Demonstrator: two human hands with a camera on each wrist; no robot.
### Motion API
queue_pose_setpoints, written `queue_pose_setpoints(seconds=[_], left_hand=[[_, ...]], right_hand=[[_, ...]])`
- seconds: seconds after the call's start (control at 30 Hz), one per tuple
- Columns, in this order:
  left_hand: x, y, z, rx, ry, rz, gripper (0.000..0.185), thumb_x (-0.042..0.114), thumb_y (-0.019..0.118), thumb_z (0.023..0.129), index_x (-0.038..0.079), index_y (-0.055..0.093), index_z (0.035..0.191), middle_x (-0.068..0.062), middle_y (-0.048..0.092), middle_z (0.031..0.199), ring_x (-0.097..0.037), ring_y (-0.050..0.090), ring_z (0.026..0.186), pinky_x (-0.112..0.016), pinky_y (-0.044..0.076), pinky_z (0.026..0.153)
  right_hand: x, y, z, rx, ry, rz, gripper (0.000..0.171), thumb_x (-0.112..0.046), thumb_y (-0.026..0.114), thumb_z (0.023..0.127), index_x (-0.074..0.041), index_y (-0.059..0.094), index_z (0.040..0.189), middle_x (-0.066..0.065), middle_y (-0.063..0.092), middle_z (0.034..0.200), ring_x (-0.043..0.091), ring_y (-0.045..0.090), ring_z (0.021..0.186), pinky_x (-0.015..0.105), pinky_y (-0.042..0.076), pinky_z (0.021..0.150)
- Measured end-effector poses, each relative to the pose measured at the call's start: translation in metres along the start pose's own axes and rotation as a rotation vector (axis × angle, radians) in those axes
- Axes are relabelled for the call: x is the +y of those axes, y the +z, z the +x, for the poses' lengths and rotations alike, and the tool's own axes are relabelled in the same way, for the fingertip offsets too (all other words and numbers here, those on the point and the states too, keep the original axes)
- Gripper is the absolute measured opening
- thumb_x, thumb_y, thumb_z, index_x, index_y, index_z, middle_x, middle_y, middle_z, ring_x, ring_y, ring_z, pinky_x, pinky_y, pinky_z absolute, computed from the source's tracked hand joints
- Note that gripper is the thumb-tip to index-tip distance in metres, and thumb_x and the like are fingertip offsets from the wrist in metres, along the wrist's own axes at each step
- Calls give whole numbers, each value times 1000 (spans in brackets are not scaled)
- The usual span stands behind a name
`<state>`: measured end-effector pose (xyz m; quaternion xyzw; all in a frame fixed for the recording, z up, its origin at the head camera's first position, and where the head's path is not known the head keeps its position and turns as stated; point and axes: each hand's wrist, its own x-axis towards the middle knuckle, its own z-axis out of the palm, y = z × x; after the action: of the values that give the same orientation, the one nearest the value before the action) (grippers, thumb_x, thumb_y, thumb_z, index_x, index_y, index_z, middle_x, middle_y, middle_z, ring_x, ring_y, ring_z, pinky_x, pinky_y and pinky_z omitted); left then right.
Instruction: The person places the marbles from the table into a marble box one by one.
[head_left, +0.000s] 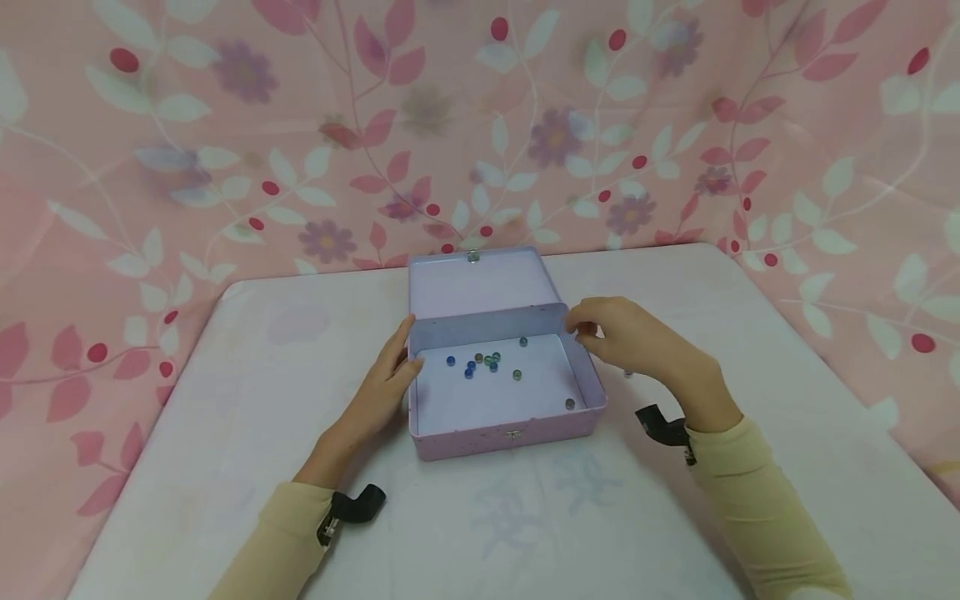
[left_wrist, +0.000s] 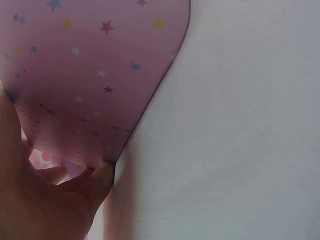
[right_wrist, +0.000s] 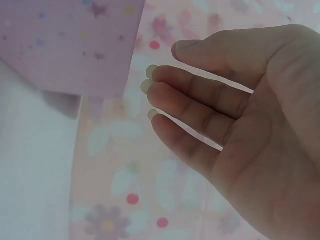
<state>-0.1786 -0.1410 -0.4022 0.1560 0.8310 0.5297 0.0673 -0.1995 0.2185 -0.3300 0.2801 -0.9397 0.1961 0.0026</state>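
While I watch through the head and wrist cameras, I log this moment as follows.

Tin box: a lilac hinged tin (head_left: 504,433) stands near the middle of the bench (head_left: 225,467), front wall with its small clasp toward me. Its outer skin carries small printed stars, plain in the left wrist view (left_wrist: 95,75).

Lid: the lid (head_left: 480,283) is swung open and leans back on the rear hinge, so I judge the tray is left open to reach from above.

Marbles: a loose cluster of blue and green glass marbles (head_left: 480,363) lies on the tray floor toward the rear; one more (head_left: 570,404) lies apart by the right wall.

Left hand: my left hand (head_left: 386,383) lies against the left wall, fingers fairly straight, the thumb pressing the wall at the rim. In the wrist view the fingertips (left_wrist: 102,175) touch the box's corner. I judge this contact steadies the box against sliding.

Right hand: my right hand (head_left: 622,333) hovers at the rear right corner, just beside the rim. The right wrist view shows the fingers (right_wrist: 200,100) spread and relaxed with nothing between them; I cannot tell whether they touch the tin.

Backdrop: pink cloth with leaves, berries and flowers (head_left: 555,137) hangs behind the bench.

Writing: no brand, label or lettering is readable anywhere; the stars are the only marking.
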Motion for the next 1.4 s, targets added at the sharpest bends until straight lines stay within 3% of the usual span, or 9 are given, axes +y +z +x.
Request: queue_pose_setpoints(seconds=[0.2,0.47,0.7,0.8,0.9,1.1,1.4], left_hand=[[0,0,0,3,2,-6,67,20,40,104,21,5,162,-1,4,169,-32,15,155,-55,20,124],[0,1,0,3,2,-4,67,20,40,104,21,5,162,0,3,169,-30,12,156,-54,20,124],[1,1,-1,6,0,-4,67,20,40,104,21,5,162,-1,4,169,-32,13,156,-55,20,124],[1,1,-1,7,1,-5,67,20,40,104,20,5,162,-1,4,169,-33,13,155,-55,19,124],[1,1,-2,7,4,-6,67,20,40,104,20,5,162,-1,4,169,-33,13,155,-55,19,124],[1,1,-1,5,13,-9,67,19,40,104,19,5,162,-1,3,169,-31,11,156,-54,18,124],[1,1,-1,3,13,-13,67,19,40,104,19,5,162,-2,3,169,-31,11,156,-55,18,124]], right_hand=[[20,-4,-2,-18,81,-28,19,-1,60,89,-6,71,103,4,67,90,20,58,85,38,51,78],[42,-4,-9,-268,288,-43,23,-8,63,88,-2,68,110,12,67,98,23,59,83,40,53,75],[56,2,-11,-366,367,-84,22,-9,65,82,-4,69,103,13,66,102,27,57,89,43,51,77],[62,6,-12,-412,409,-74,14,-10,64,83,-6,69,95,10,65,95,25,57,86,39,50,73],[66,11,-12,-433,419,-48,8,-5,60,82,-7,66,87,6,60,84,21,54,78,32,46,65],[72,17,-10,-407,355,-42,14,4,55,76,-9,62,77,1,50,71,16,47,67,27,36,57],[73,17,-8,-361,296,-64,21,5,51,77,-9,67,78,2,55,73,18,48,70,28,38,59]])
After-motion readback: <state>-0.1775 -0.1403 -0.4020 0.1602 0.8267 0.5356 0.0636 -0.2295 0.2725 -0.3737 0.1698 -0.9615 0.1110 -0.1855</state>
